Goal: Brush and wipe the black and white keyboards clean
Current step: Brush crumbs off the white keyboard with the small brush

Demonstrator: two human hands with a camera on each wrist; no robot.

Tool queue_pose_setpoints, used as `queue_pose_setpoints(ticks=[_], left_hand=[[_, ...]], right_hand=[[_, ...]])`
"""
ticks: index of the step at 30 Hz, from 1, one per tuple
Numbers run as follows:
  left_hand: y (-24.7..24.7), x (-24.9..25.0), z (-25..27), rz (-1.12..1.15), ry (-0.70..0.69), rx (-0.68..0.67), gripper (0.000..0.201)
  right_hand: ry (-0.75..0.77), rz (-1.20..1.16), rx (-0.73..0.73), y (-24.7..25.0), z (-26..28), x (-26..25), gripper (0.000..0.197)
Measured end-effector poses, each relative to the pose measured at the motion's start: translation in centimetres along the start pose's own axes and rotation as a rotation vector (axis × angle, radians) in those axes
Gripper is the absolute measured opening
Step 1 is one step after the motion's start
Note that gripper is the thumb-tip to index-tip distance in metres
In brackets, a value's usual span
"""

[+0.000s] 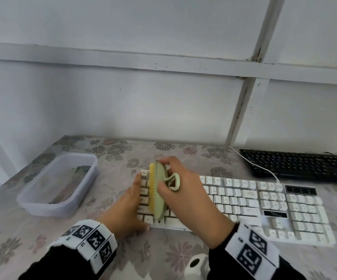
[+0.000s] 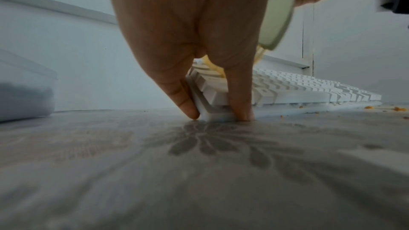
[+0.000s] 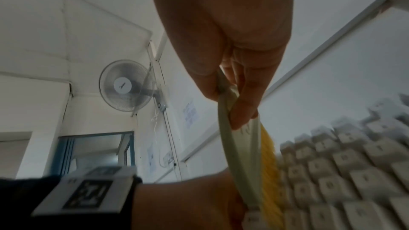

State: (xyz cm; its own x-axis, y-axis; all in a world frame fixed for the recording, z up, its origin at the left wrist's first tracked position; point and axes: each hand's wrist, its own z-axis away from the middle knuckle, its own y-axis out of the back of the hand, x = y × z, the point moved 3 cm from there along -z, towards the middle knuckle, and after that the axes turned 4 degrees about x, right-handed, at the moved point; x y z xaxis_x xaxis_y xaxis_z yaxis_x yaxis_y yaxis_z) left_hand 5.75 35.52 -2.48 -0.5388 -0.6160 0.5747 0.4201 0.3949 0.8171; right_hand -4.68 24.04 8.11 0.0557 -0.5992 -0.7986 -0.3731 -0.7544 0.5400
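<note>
Gripped in my right hand: one green brush, yellow bristles against the left-end keys of one white keyboard. My left hand, fingers straight, presses that keyboard's near-left corner. Beyond, left: one clear tub. Far right: one black keyboard.

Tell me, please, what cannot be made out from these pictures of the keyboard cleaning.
Head view: something dark lies in the clear tub; its cloudy wall blurs it.
Head view: the brush, left hand and right hand hide the white keyboard's left keys.
Head view: the black keyboard is cut off by the right edge.
Right wrist view: key legends are smeared by blur.
Left wrist view: yellow specks are too small to identify.
</note>
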Motion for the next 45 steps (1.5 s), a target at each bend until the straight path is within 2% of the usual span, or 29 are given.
queue_pose_setpoints(ticks=[4,8,10,13,16,23,33,39,42,45], left_hand=[[0.0,0.1,0.0,-0.023,-0.068,-0.007,0.139],[0.1,0.5,0.2,-0.029,0.000,0.003,0.137],[0.1,0.6,0.3,-0.031,0.052,-0.004,0.135],[0.1,0.9,0.4,-0.010,0.062,-0.023,0.134],[0.3,1.0,0.5,-0.011,0.061,-0.018,0.134],[0.3,1.1,0.5,-0.008,0.078,-0.032,0.136],[0.3,0.9,0.4,0.020,0.061,-0.022,0.136],[0.4,1.0,0.5,0.021,0.048,-0.009,0.133],[0.4,1.1,0.4,0.043,0.045,0.000,0.131],[0.5,1.0,0.3,0.059,0.017,0.028,0.126]], right_hand=[[-0.055,0.084,-0.190,-0.4,1.7,0.6,0.030],[-0.144,0.080,-0.319,2.3,3.0,0.0,0.028],[-0.154,0.070,-0.255,4.2,3.0,-0.4,0.024],[-0.095,0.057,-0.030,6.9,1.9,-0.6,0.013],[-0.085,0.065,0.096,7.5,1.1,-0.5,0.015],[-0.099,0.182,0.042,4.2,1.1,0.1,0.015],[-0.041,0.098,0.245,1.7,1.8,2.2,0.006],[-0.045,-0.018,0.331,1.2,1.7,2.3,0.011],[0.016,0.032,0.319,0.4,1.0,1.0,0.009],[-0.005,0.078,0.267,-0.8,0.3,0.1,0.008]])
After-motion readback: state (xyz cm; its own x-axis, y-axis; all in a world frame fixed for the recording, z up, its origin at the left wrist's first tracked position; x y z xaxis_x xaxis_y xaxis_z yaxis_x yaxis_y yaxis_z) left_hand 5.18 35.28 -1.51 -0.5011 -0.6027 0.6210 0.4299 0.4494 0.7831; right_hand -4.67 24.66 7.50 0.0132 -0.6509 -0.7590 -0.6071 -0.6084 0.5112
